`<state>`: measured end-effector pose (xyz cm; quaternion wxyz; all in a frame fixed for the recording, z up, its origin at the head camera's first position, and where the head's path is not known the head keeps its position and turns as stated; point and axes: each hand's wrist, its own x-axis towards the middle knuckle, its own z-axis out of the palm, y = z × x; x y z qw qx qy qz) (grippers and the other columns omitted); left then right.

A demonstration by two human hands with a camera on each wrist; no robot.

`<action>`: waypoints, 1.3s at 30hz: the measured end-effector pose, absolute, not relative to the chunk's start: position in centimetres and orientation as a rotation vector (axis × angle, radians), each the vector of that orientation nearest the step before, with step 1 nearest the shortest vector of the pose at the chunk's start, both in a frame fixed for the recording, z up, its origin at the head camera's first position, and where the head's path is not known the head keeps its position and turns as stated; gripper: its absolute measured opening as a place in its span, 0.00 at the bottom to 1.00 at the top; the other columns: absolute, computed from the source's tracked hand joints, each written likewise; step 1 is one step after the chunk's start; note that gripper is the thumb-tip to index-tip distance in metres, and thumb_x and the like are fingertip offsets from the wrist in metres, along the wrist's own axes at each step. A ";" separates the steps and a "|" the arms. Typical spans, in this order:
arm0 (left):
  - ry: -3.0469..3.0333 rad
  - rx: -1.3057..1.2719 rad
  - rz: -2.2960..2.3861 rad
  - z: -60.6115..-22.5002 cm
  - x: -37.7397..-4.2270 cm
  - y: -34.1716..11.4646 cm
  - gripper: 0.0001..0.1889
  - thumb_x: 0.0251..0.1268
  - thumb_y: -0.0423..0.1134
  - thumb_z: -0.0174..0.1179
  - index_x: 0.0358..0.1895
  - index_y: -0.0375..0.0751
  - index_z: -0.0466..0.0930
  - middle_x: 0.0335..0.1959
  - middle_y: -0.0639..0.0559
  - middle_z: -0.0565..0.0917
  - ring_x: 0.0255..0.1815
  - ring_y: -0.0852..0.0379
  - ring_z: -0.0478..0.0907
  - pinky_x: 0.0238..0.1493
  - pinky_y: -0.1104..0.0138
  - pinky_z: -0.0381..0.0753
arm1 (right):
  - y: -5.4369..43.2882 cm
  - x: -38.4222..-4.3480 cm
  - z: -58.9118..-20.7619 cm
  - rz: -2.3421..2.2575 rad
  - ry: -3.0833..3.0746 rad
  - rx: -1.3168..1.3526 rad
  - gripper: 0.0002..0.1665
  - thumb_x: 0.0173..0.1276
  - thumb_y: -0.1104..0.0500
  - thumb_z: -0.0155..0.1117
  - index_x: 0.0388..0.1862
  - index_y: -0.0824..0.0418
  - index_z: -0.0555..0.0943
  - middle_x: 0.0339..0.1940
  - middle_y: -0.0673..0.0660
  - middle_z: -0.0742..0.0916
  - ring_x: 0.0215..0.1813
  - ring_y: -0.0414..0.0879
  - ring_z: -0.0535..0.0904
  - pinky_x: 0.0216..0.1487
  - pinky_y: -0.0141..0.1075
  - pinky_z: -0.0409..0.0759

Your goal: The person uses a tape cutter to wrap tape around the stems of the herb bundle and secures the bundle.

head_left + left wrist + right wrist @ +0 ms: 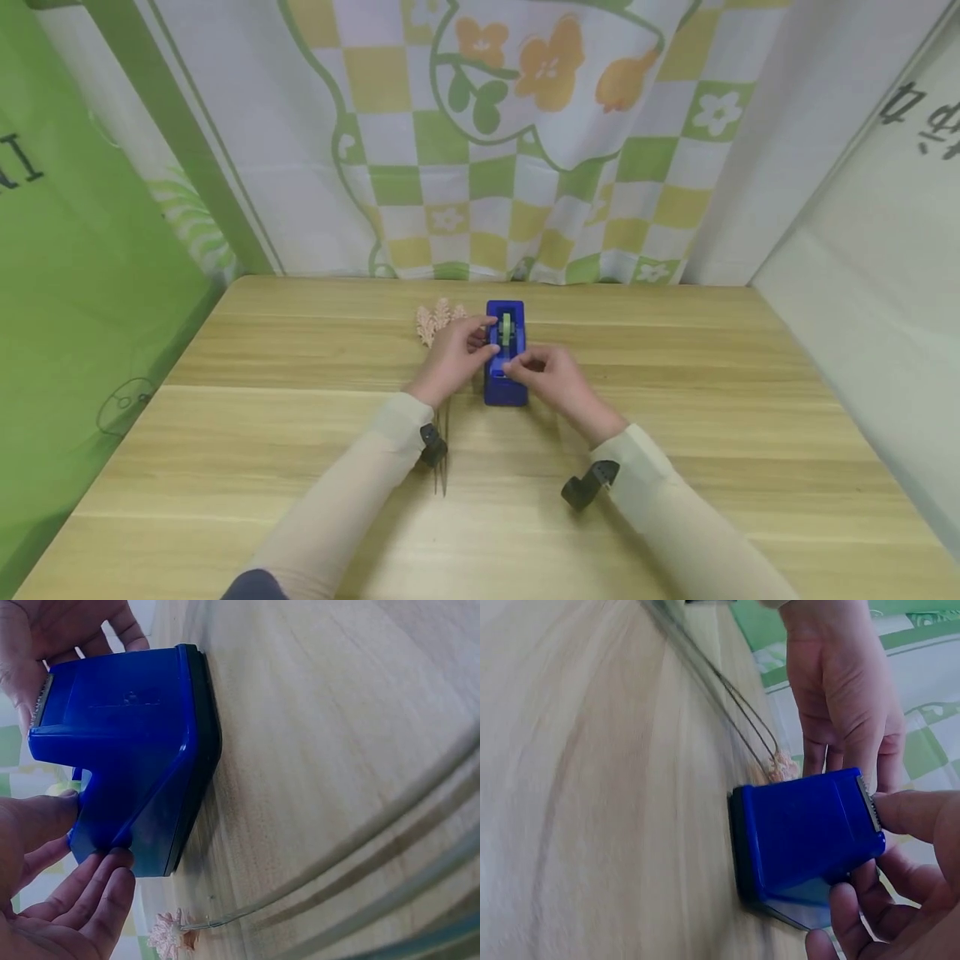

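A blue tape dispenser (506,392) with a roll of pale green tape (507,329) stands on the table. My left hand (456,354) grips its left side; in the left wrist view the fingers (112,900) lie along the lower side, the thumb near the roll. My right hand (551,375) pinches at the tape's end by the toothed cutter (869,802), thumb tip right at the teeth; the clear tape itself barely shows. Beside the left hand lie pale pink artificial flowers (435,318) on thin wire stems (441,467), partly hidden under that hand and wrist.
The wooden table (300,467) ends at a patterned curtain (517,192) at the back. Green cloth (90,250) hangs at the left and a white panel (877,217) at the right. Small black cameras (432,446) sit on both wrists.
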<state>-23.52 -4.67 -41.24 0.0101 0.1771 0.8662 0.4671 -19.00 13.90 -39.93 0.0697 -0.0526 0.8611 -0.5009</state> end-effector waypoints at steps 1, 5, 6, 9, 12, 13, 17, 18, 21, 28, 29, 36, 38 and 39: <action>2.703 0.546 1.456 -41.3 -23.5 -4.7 0.25 0.72 0.33 0.66 0.70 0.35 0.76 0.57 0.36 0.86 0.55 0.42 0.87 0.62 0.55 0.86 | 13.8 -19.0 -40.0 -1.531 2.577 -0.136 0.12 0.74 0.59 0.68 0.42 0.69 0.88 0.41 0.61 0.91 0.42 0.42 0.82 0.46 0.31 0.79; 2.712 0.538 1.446 -41.4 -23.5 -4.9 0.25 0.72 0.33 0.66 0.70 0.37 0.77 0.56 0.36 0.86 0.55 0.42 0.87 0.62 0.55 0.86 | 13.5 -19.0 -40.3 -1.604 2.528 -0.066 0.12 0.74 0.60 0.68 0.43 0.69 0.88 0.43 0.60 0.92 0.46 0.43 0.83 0.50 0.30 0.78; 2.711 0.541 1.448 -41.4 -23.6 -4.9 0.25 0.72 0.34 0.66 0.70 0.37 0.77 0.56 0.36 0.86 0.55 0.42 0.87 0.62 0.55 0.86 | 13.5 -19.0 -40.4 -1.619 2.522 -0.053 0.12 0.74 0.60 0.68 0.43 0.70 0.88 0.44 0.61 0.92 0.47 0.44 0.83 0.51 0.31 0.77; 2.704 0.550 1.453 -41.5 -23.7 -4.7 0.25 0.72 0.34 0.66 0.71 0.37 0.77 0.58 0.37 0.86 0.57 0.42 0.87 0.63 0.56 0.86 | 13.6 -19.1 -40.7 -1.657 2.489 0.000 0.11 0.74 0.61 0.67 0.44 0.70 0.88 0.45 0.59 0.92 0.48 0.43 0.81 0.52 0.31 0.75; 2.691 0.548 1.454 -41.4 -23.7 -4.6 0.25 0.73 0.35 0.66 0.71 0.38 0.77 0.59 0.37 0.86 0.57 0.42 0.86 0.63 0.55 0.86 | 13.8 -19.3 -40.8 -1.690 2.450 0.032 0.11 0.74 0.60 0.68 0.45 0.70 0.87 0.44 0.57 0.92 0.47 0.42 0.80 0.52 0.32 0.74; 2.689 0.544 1.453 -41.4 -23.6 -4.6 0.25 0.73 0.35 0.66 0.71 0.38 0.77 0.59 0.37 0.86 0.57 0.42 0.86 0.63 0.55 0.86 | 13.8 -19.3 -40.8 -1.694 2.434 0.045 0.11 0.74 0.60 0.68 0.45 0.69 0.87 0.43 0.54 0.92 0.47 0.41 0.79 0.52 0.32 0.73; 2.692 0.536 1.452 -41.4 -23.6 -4.5 0.25 0.72 0.35 0.67 0.71 0.38 0.77 0.58 0.36 0.86 0.56 0.42 0.87 0.62 0.56 0.86 | 14.0 -19.4 -40.7 -1.712 2.389 0.058 0.11 0.74 0.59 0.68 0.44 0.68 0.88 0.37 0.46 0.91 0.44 0.40 0.77 0.48 0.33 0.72; 2.694 0.535 1.451 -41.4 -23.6 -4.5 0.25 0.72 0.35 0.67 0.71 0.38 0.77 0.58 0.36 0.86 0.56 0.42 0.87 0.62 0.56 0.86 | 14.0 -19.4 -40.7 -1.720 2.378 0.061 0.11 0.74 0.59 0.68 0.44 0.67 0.88 0.35 0.44 0.90 0.43 0.40 0.76 0.47 0.33 0.72; 2.702 0.536 1.452 -41.3 -23.6 -4.6 0.26 0.72 0.35 0.67 0.71 0.38 0.77 0.57 0.36 0.86 0.56 0.43 0.87 0.62 0.56 0.86 | 14.0 -19.5 -40.6 -1.743 2.353 0.069 0.09 0.73 0.59 0.69 0.41 0.66 0.88 0.32 0.41 0.87 0.41 0.39 0.75 0.43 0.33 0.72; 2.727 0.534 1.437 -41.2 -23.6 -4.7 0.25 0.72 0.35 0.67 0.70 0.37 0.77 0.56 0.37 0.87 0.55 0.43 0.87 0.61 0.57 0.87 | 13.9 -19.8 -40.3 -1.744 2.328 0.120 0.07 0.73 0.59 0.70 0.37 0.61 0.90 0.41 0.46 0.88 0.47 0.39 0.76 0.48 0.32 0.75; 2.728 0.531 1.434 -41.2 -23.6 -4.8 0.25 0.72 0.35 0.67 0.70 0.37 0.77 0.56 0.37 0.87 0.55 0.43 0.87 0.61 0.57 0.87 | 13.9 -19.8 -40.2 -1.737 2.323 0.126 0.07 0.73 0.58 0.70 0.38 0.60 0.89 0.43 0.47 0.89 0.47 0.40 0.77 0.49 0.32 0.75; 2.731 0.531 1.427 -41.2 -23.6 -4.7 0.25 0.72 0.35 0.66 0.71 0.38 0.77 0.58 0.36 0.86 0.56 0.43 0.87 0.62 0.56 0.86 | 14.2 -19.6 -39.7 -1.714 2.295 0.138 0.11 0.75 0.53 0.68 0.42 0.60 0.87 0.48 0.49 0.87 0.50 0.43 0.76 0.55 0.38 0.76; 2.726 0.534 1.429 -41.3 -23.6 -4.6 0.25 0.73 0.35 0.66 0.71 0.38 0.77 0.58 0.36 0.86 0.56 0.42 0.86 0.62 0.56 0.86 | 14.3 -19.6 -39.5 -1.714 2.281 0.143 0.11 0.75 0.52 0.68 0.43 0.59 0.86 0.49 0.50 0.87 0.51 0.43 0.77 0.57 0.40 0.76; 2.722 0.534 1.432 -41.3 -23.6 -4.6 0.25 0.73 0.35 0.66 0.71 0.37 0.77 0.58 0.36 0.85 0.56 0.42 0.86 0.62 0.56 0.86 | 14.3 -19.6 -39.4 -1.714 2.275 0.143 0.11 0.75 0.52 0.68 0.43 0.59 0.86 0.51 0.50 0.87 0.51 0.44 0.77 0.58 0.40 0.76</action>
